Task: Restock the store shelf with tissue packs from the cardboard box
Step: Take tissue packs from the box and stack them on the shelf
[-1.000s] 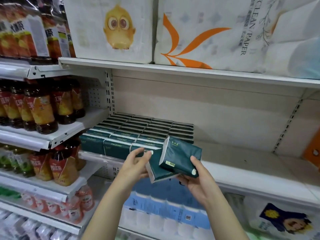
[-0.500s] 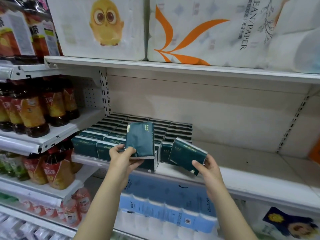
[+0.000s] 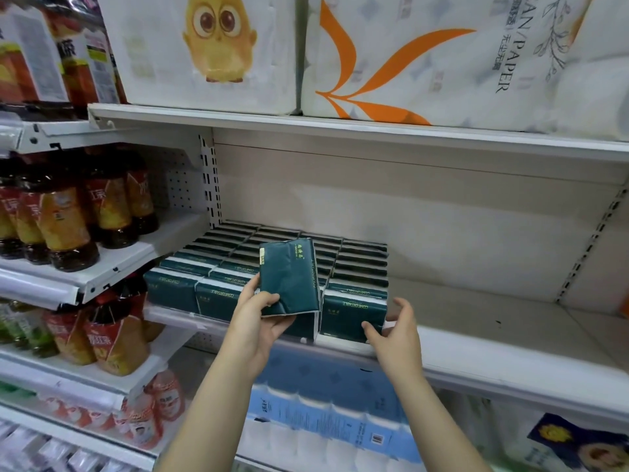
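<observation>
Head view: left hand grips one dark green plastic-wrapped tissue pack upright, above the front row of matching packs on the white metal shelf. Right hand, fingers spread, rests against the front-row end pack.

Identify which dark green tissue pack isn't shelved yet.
The dark green tissue pack gripped upright in the left hand, held up in front of the rows. All the other green packs sit in rows on the white shelf.

Dark green tissue packs with white edges; white shelf; bottles with orange-red labels.
</observation>
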The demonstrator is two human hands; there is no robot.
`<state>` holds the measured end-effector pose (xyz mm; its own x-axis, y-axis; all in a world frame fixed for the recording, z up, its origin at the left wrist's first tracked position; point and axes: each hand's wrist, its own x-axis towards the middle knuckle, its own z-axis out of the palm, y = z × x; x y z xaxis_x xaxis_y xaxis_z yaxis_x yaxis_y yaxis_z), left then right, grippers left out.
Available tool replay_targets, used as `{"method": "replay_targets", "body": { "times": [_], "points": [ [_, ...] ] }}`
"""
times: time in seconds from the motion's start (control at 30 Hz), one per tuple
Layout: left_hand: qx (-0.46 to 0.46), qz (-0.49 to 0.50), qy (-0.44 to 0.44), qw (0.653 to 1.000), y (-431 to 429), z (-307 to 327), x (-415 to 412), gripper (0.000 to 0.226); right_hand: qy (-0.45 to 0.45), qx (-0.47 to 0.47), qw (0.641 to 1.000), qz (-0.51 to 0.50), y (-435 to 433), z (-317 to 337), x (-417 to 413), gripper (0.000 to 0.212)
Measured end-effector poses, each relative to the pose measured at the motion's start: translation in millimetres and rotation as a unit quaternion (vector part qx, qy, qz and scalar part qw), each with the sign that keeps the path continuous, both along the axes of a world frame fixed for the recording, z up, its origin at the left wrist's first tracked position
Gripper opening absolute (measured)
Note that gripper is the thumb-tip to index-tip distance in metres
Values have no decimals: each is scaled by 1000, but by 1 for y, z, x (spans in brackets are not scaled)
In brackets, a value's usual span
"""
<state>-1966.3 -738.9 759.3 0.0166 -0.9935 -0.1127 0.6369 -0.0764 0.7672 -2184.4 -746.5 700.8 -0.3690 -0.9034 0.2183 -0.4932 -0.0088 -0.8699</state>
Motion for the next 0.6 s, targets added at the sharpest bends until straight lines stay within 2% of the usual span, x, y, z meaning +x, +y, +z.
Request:
{"method": "replay_targets", "body": {
  "times": [0.17,0.27,0.3,0.37,0.43,0.47,0.53,0.6],
  "points": [
    [-2,1,22,1000,-1,-2,3,50,15,25,999,18,-3,-3,-1,72],
    [-8,7,15,1000,0,-1,0,51,22,-9,1000,-11,5,4,5,77],
    [-12,9,13,1000,1,0,-2,52,37,-45,998,-33,9,9,9,70],
    [-23,10,11,1000,4,2,-5,53,43,-130,989,-55,16,21,16,43],
    [-36,-2,2,999,6,4,-9,55,-27,-141,990,-2,19,39,25,14],
    [-42,-9,-5,999,7,5,-12,57,-76,-115,989,45,20,49,29,8],
    [-55,-28,-17,998,11,5,-18,59,-155,-55,978,131,22,63,38,9],
    [-69,-66,-34,995,16,4,-24,59,-212,-33,962,170,24,67,45,17]
  ]
}}
